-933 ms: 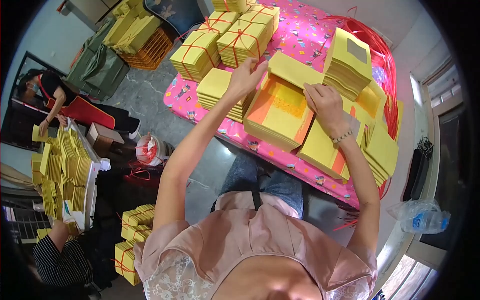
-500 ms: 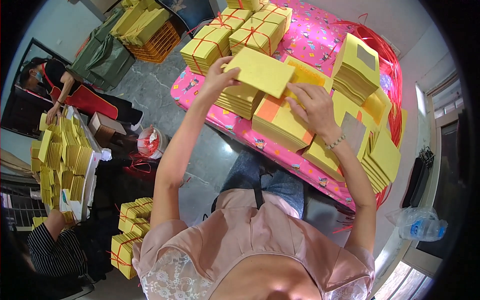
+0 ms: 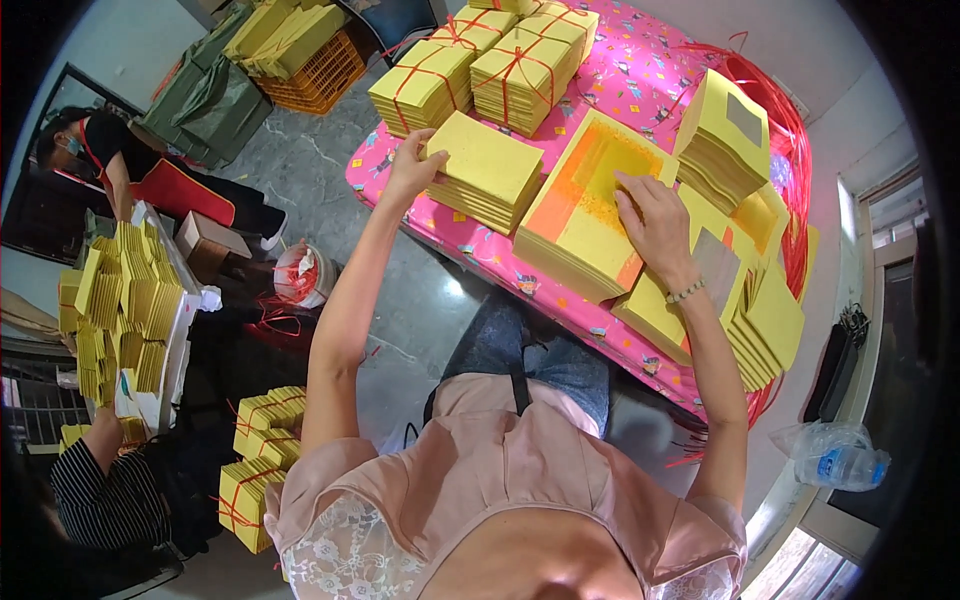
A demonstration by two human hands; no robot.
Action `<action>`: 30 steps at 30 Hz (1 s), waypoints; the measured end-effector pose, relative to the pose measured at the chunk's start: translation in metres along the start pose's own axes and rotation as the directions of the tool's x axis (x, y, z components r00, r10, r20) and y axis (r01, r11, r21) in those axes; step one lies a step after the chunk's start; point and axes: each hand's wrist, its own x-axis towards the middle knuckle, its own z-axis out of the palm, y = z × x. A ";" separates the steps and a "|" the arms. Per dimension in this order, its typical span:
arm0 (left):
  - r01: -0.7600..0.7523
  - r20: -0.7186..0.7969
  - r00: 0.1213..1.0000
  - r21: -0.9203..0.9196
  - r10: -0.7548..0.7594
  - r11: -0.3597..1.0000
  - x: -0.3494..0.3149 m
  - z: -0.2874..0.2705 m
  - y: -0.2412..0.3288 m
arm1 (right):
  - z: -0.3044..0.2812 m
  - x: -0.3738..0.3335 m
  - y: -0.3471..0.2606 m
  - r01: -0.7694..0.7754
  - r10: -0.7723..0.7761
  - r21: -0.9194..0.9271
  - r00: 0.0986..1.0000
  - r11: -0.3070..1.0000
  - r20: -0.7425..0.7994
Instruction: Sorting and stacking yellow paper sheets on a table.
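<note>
My left hand point(image 3: 408, 172) is at the left corner of a low stack of yellow paper point(image 3: 492, 165), its thumb on the top bundle and its fingers at the edge, gripping that corner. Bent a little, with thumb and fingers apart, my right hand point(image 3: 655, 225) rests over the right side of a taller stack of yellow paper point(image 3: 575, 225) printed with orange patches. No held thing shows in it; its fingertips touch or nearly touch the top sheet. The two stacks stand side by side near the table's front edge.
A pink patterned cloth covers the table point(image 3: 640, 50). Red-tied bundles point(image 3: 425, 85) stand at its far left; more yellow stacks point(image 3: 720, 130) and red cords point(image 3: 790, 140) lie right. Co-workers point(image 3: 150, 175) handle yellow paper point(image 3: 130, 290) leftward. Tied bundles point(image 3: 250, 500) sit lower left.
The yellow bundle held up between both hands has come down onto the low stack, with my left hand at its corner. My right hand has left it and shifted right over the taller stack.
</note>
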 end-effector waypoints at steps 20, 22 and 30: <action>-0.431 0.079 0.824 0.731 0.561 0.529 -0.018 0.021 -0.002 | -0.017 -0.006 -0.013 0.000 -0.001 0.042 1.000 0.999 0.028; -0.394 0.089 0.877 0.696 0.472 0.601 -0.016 0.026 0.000 | -0.024 -0.011 -0.019 -0.014 0.011 0.068 0.999 0.998 0.042; -0.388 0.087 0.878 0.706 0.470 0.593 -0.023 0.045 -0.006 | -0.047 -0.041 -0.042 -0.010 -0.021 0.134 0.975 0.991 0.222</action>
